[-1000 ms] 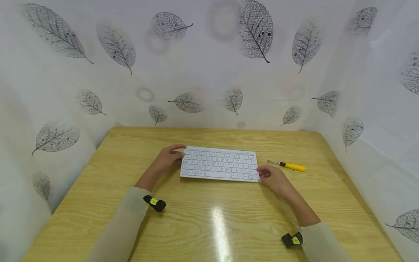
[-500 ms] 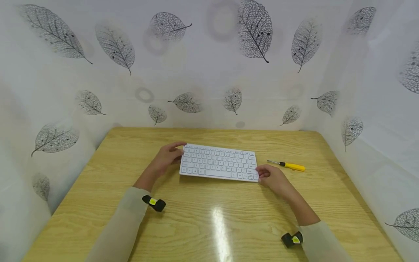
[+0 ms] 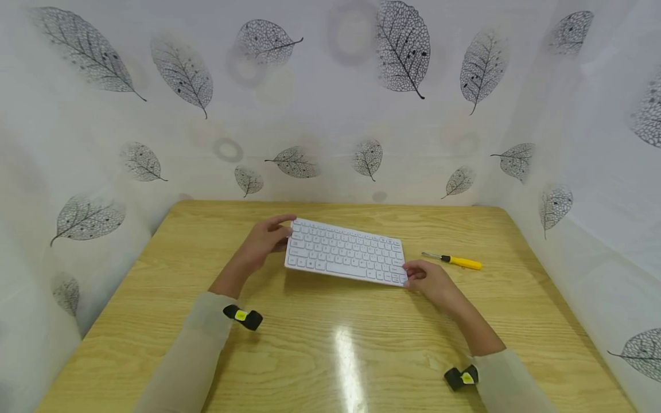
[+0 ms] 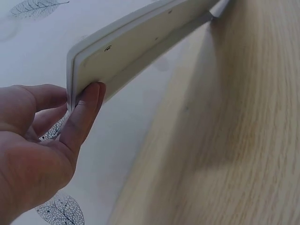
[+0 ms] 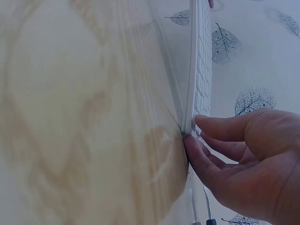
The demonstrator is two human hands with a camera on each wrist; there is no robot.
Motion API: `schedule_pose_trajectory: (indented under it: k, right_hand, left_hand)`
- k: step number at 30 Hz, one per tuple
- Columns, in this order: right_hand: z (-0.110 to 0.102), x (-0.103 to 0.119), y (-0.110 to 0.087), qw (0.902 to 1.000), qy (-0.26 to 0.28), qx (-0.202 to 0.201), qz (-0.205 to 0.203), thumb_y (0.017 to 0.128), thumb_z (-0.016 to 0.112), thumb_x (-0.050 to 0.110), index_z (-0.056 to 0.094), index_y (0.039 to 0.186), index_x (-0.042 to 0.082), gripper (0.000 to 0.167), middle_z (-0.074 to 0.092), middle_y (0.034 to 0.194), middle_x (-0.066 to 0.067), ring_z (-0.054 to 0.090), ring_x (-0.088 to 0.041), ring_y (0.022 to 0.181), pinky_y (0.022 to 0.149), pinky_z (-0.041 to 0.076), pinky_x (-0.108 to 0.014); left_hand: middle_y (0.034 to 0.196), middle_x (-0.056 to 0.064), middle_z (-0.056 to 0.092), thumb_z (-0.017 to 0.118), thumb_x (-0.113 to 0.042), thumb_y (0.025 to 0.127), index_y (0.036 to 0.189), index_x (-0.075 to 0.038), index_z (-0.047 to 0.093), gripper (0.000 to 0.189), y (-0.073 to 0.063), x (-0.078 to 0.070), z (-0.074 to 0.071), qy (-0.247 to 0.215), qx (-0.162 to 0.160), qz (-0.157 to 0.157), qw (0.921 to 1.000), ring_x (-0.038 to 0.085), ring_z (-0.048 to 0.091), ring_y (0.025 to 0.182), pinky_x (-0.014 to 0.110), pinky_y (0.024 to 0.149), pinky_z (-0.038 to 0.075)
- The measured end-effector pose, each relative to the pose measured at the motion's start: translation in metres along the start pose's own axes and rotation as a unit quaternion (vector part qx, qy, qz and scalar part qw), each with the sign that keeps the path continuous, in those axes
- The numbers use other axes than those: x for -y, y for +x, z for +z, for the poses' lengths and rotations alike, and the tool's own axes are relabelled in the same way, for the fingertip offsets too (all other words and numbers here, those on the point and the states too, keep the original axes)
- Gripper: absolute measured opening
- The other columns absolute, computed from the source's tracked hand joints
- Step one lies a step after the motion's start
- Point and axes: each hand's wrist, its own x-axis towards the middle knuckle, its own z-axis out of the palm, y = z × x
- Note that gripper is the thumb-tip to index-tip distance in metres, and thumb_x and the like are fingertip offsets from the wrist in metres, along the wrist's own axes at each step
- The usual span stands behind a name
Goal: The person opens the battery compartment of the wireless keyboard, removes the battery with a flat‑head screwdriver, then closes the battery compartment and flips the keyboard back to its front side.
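A white keyboard point(image 3: 346, 252) slopes in the middle of the head view, its left end raised off the table and its right end low. My left hand point(image 3: 263, 241) grips the left end; the left wrist view shows fingers point(image 4: 89, 108) against the pale underside of the keyboard point(image 4: 126, 51). At the near right corner, my right hand point(image 3: 428, 280) pinches the keyboard's edge between thumb and fingers. In the right wrist view that hand point(image 5: 253, 159) sits low by the tabletop, the keyboard point(image 5: 197, 70) rising away from it.
A screwdriver point(image 3: 462, 263) with a yellow handle lies on the wooden table point(image 3: 289, 355), just right of my right hand. White curtain point(image 3: 320, 115) printed with dark leaves encloses the table's back and sides. Each wrist wears a small black camera point(image 3: 250, 319).
My left hand has lifted the keyboard's left end, so it now tilts down to the right with a wider shadow beneath. The right hand has stayed almost still at its corner.
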Motion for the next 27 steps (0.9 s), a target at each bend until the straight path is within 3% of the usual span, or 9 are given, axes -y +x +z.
schedule_pose_trajectory:
  k: [13,27]
  right_hand:
    - [0.008,0.001,0.001,0.9995,0.027,-0.012,0.007,0.093,0.071,0.01,0.059,0.134,0.001,0.044,0.062,0.119,-0.015,0.059,-0.024,0.104,0.086,0.051,-0.031]
    - [0.021,0.016,0.002,0.9987,0.028,-0.025,-0.035,0.094,0.07,0.01,0.062,0.131,0.0,0.039,0.064,0.117,-0.015,0.059,-0.025,0.103,0.082,0.052,-0.029]
  left_hand:
    - [0.119,0.019,0.063,0.057,-0.013,0.1,0.146,-0.009,0.053,0.046,-0.004,-0.031,0.007,-0.003,0.0,0.037,0.9993,0.023,0.071,0.097,0.034,0.087,0.059]
    - [0.117,0.019,0.062,0.058,-0.012,0.101,0.144,-0.007,0.054,0.044,-0.01,-0.06,0.009,0.013,0.016,0.073,0.9971,0.022,0.071,0.096,0.035,0.086,0.059]
